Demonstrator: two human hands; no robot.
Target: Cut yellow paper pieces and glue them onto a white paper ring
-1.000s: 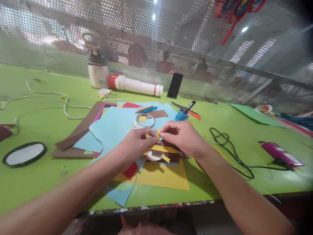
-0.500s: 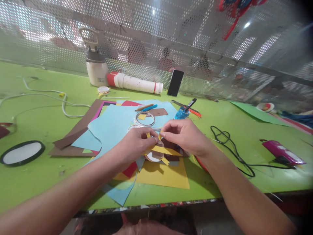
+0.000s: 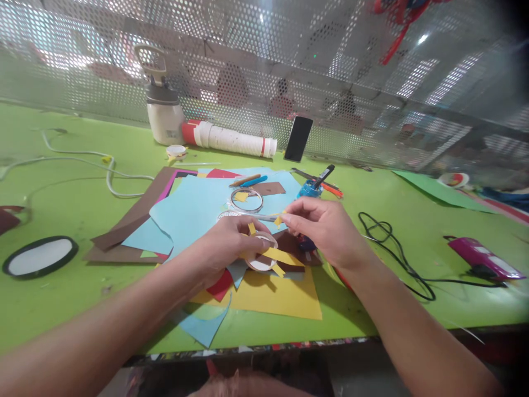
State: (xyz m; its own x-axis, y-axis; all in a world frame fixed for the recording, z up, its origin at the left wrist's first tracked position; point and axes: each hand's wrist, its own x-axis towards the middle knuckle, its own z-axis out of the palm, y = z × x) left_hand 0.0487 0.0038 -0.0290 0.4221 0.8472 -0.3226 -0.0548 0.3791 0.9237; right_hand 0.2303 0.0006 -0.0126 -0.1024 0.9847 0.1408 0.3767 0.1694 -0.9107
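Note:
My left hand (image 3: 235, 240) is closed on a round white paper piece (image 3: 258, 262) that has yellow strips sticking out around it. One longer yellow strip (image 3: 285, 256) crosses its front toward the right. My right hand (image 3: 316, 223) pinches a small yellow paper piece (image 3: 278, 220) between thumb and fingertips, apart from the round piece. Below both hands lies a yellow sheet (image 3: 289, 295), and a light blue sheet (image 3: 185, 204) spreads behind them. A clear ring (image 3: 247, 200) rests on the blue sheet.
Behind the papers are a blue pot (image 3: 309, 189) with a black pen, a phone (image 3: 298, 139), a white tube (image 3: 235, 140) and a spray bottle (image 3: 165, 118). A black cable (image 3: 397, 259) and a purple device (image 3: 483, 259) lie right. A black-rimmed oval (image 3: 40, 257) is left.
My right hand has moved right, away from the round piece, with the small yellow piece in its fingertips. My left hand stays nearly in place.

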